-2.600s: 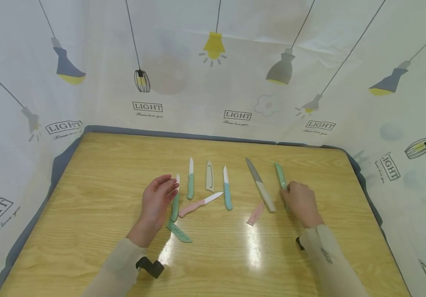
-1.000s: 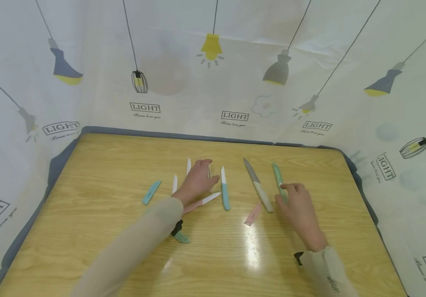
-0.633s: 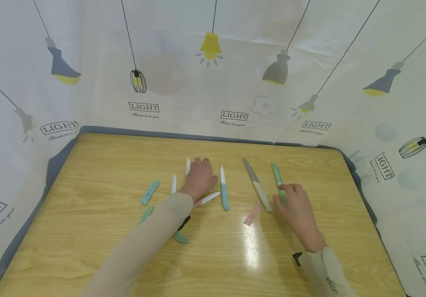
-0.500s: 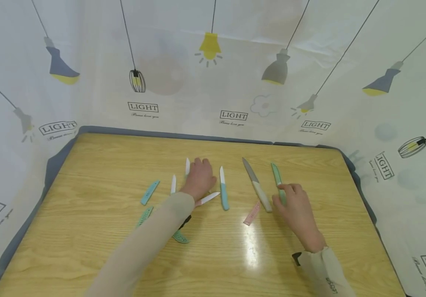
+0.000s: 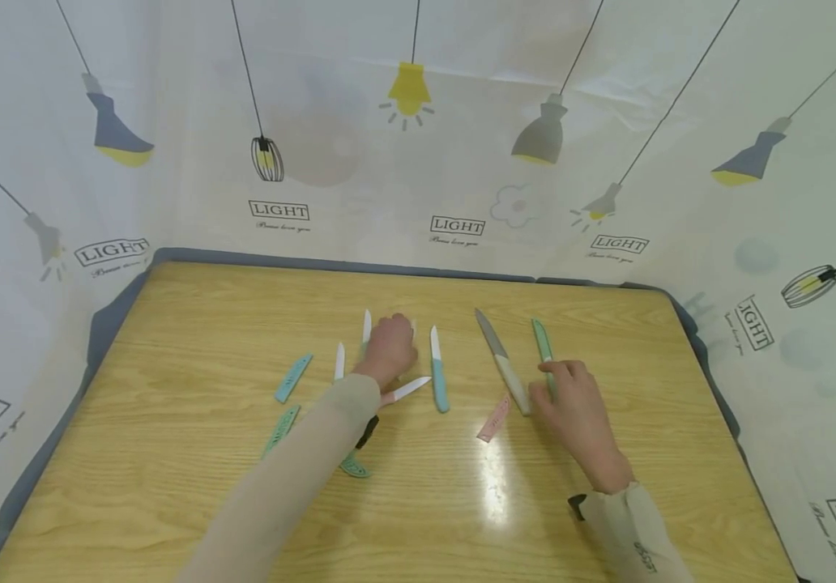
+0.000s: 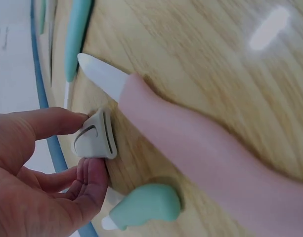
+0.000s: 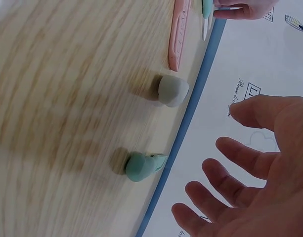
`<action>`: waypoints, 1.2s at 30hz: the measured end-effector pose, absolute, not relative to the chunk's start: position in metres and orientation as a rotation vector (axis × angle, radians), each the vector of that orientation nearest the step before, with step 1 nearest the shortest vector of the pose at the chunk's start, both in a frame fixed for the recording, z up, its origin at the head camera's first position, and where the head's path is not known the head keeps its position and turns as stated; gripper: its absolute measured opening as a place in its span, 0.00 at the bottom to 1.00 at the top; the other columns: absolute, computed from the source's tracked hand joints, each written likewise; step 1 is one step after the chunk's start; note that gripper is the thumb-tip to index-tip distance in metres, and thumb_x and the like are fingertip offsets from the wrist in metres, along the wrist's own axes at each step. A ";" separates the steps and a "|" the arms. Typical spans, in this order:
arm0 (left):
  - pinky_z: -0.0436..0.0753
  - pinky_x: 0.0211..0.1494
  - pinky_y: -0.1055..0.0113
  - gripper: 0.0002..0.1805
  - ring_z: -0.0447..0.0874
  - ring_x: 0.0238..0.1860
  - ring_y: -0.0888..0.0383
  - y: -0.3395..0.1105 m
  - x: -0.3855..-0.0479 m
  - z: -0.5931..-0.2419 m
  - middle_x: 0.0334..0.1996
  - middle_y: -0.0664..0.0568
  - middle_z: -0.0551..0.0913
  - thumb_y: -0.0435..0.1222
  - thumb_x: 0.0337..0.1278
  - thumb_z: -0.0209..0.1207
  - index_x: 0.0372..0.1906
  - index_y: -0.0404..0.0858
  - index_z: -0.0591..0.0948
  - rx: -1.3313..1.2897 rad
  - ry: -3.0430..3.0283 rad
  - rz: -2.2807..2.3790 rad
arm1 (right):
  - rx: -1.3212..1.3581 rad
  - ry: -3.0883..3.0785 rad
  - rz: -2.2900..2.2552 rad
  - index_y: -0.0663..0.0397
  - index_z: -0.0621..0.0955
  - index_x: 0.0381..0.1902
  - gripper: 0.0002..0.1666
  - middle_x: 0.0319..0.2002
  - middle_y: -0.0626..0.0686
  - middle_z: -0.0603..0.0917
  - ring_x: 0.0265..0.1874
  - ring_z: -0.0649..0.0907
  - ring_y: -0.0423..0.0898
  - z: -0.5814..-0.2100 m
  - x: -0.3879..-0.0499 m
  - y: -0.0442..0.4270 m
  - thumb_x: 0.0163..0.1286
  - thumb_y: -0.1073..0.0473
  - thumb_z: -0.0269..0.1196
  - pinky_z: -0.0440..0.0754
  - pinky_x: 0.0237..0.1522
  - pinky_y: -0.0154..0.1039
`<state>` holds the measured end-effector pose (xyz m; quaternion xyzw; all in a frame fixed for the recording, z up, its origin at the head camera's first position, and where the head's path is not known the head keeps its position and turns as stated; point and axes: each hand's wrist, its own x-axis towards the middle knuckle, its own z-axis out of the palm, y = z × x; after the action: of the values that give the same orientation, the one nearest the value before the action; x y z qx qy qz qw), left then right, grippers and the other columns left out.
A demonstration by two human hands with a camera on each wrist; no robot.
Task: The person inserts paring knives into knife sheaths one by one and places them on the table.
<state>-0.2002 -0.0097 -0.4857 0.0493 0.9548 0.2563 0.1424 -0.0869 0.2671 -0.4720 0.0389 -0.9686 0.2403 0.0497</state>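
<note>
In the left wrist view my left hand (image 6: 47, 173) pinches a cream sheath (image 6: 94, 138) between thumb and fingers. A pink-handled knife (image 6: 191, 143) with a white blade lies beside it, and a green-handled knife (image 6: 149, 202) is close below. The head view shows the left hand (image 5: 389, 350) left of the blue-handled knife (image 5: 439, 380), covering most of the sheath. My right hand (image 5: 578, 417) hovers over the green knife (image 5: 543, 344) at the right. In the right wrist view the right hand (image 7: 255, 177) has its fingers spread, holding nothing, near the green handle (image 7: 137, 167).
A grey-bladed knife with a cream handle (image 5: 511, 385) and a pink sheath (image 5: 494, 419) lie left of the right hand. A blue sheath (image 5: 293, 378) and a green sheath (image 5: 282, 431) lie at the left, another green sheath (image 5: 355, 465) nearer the front. A printed curtain (image 5: 374, 162) surrounds the table (image 5: 432, 502).
The left hand has moved right and away from its earlier place by the green knife and now pinches the cream sheath. A blue and a green sheath have appeared at the left. The right hand has lifted off its knife.
</note>
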 end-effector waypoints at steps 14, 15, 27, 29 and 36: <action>0.88 0.42 0.65 0.19 0.85 0.38 0.53 -0.026 -0.202 -0.470 0.45 0.43 0.87 0.33 0.62 0.68 0.56 0.30 0.84 -0.048 2.540 1.139 | 0.105 -2.970 0.733 0.71 0.79 0.59 0.22 0.56 0.73 0.76 0.51 0.78 0.66 -0.472 -0.087 0.267 0.75 0.59 0.61 0.81 0.51 0.61; 0.89 0.46 0.63 0.21 0.85 0.42 0.52 -0.028 -0.202 -0.468 0.48 0.42 0.86 0.33 0.62 0.68 0.58 0.30 0.83 -0.053 2.526 1.173 | 0.103 -2.970 0.738 0.71 0.79 0.59 0.22 0.56 0.73 0.76 0.51 0.78 0.65 -0.472 -0.087 0.267 0.75 0.59 0.60 0.81 0.50 0.61; 0.84 0.63 0.56 0.30 0.83 0.58 0.43 -0.041 -0.192 -0.467 0.61 0.35 0.80 0.29 0.69 0.60 0.74 0.32 0.70 -0.129 2.038 1.821 | 0.109 -2.977 0.727 0.71 0.78 0.60 0.23 0.59 0.73 0.75 0.56 0.77 0.68 -0.474 -0.088 0.266 0.76 0.58 0.60 0.79 0.56 0.64; 0.83 0.65 0.54 0.30 0.82 0.60 0.42 -0.043 -0.188 -0.468 0.63 0.32 0.78 0.29 0.73 0.58 0.76 0.30 0.68 -0.110 1.915 1.922 | 0.114 -2.977 0.720 0.71 0.78 0.60 0.23 0.59 0.73 0.75 0.56 0.77 0.68 -0.475 -0.088 0.266 0.76 0.58 0.61 0.79 0.57 0.64; 0.78 0.70 0.49 0.28 0.78 0.67 0.43 -0.049 -0.174 -0.471 0.71 0.31 0.69 0.30 0.81 0.50 0.78 0.28 0.61 -0.064 1.667 2.082 | 0.112 -2.992 0.745 0.71 0.78 0.60 0.25 0.61 0.73 0.74 0.58 0.77 0.69 -0.477 -0.089 0.266 0.78 0.53 0.62 0.78 0.59 0.66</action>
<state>-0.1736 -0.0492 -0.4715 -0.0233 0.6074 0.7585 0.2348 -0.0890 0.2661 -0.4769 0.0362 -0.9694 0.2413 0.0280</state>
